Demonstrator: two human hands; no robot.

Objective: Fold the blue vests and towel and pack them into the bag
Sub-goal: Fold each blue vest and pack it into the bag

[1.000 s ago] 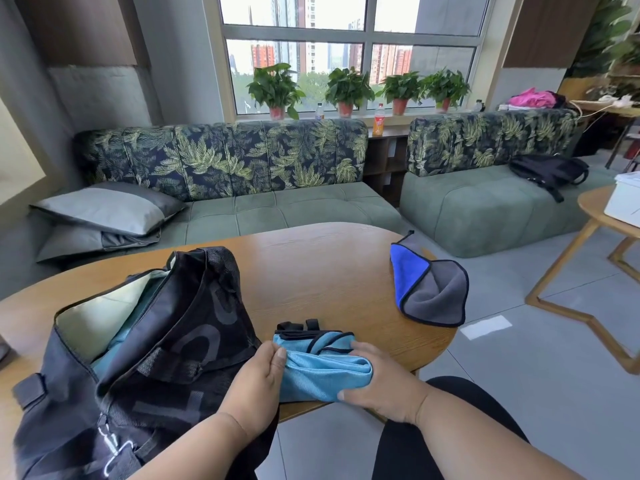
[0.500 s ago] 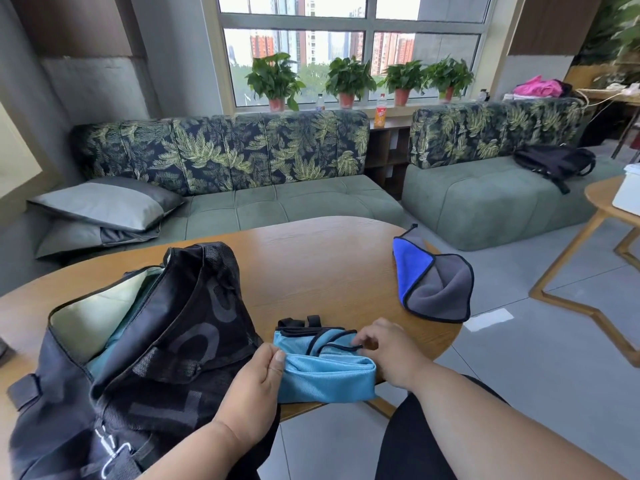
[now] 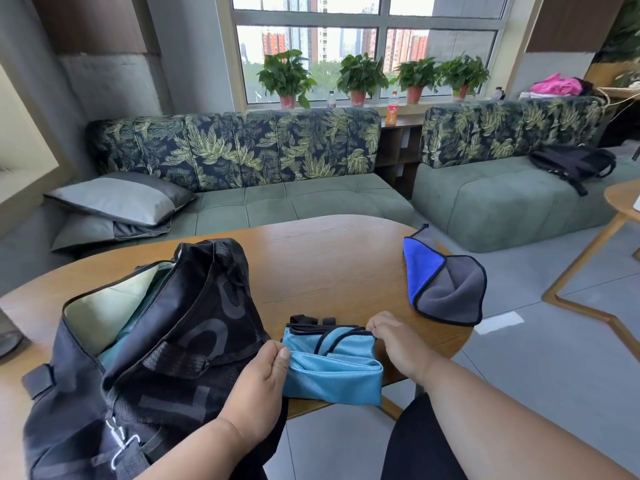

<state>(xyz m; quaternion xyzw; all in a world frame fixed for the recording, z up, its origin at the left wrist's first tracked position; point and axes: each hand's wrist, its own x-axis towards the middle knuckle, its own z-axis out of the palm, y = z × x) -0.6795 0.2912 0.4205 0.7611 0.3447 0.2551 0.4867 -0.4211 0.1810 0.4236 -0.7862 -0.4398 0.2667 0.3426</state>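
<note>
A folded light blue vest (image 3: pixel 337 370) with black trim lies at the near edge of the wooden table (image 3: pixel 329 265). My left hand (image 3: pixel 258 386) pinches its left end between thumb and fingers. My right hand (image 3: pixel 398 341) grips its upper right corner at the black trim. A black bag (image 3: pixel 166 358) stands open on the left of the table, with light blue fabric showing inside. A blue and grey towel (image 3: pixel 445 282) lies loosely folded at the table's right edge, partly overhanging.
A green sofa (image 3: pixel 294 202) with leaf-print backrests runs behind the table, with grey cushions (image 3: pixel 117 199) at its left. A black backpack (image 3: pixel 571 162) lies on the right sofa. A second wooden table (image 3: pixel 623 202) stands at the right.
My right hand moved from the vest's lower right end up to its upper right corner. My left hand kept its hold on the left end.
</note>
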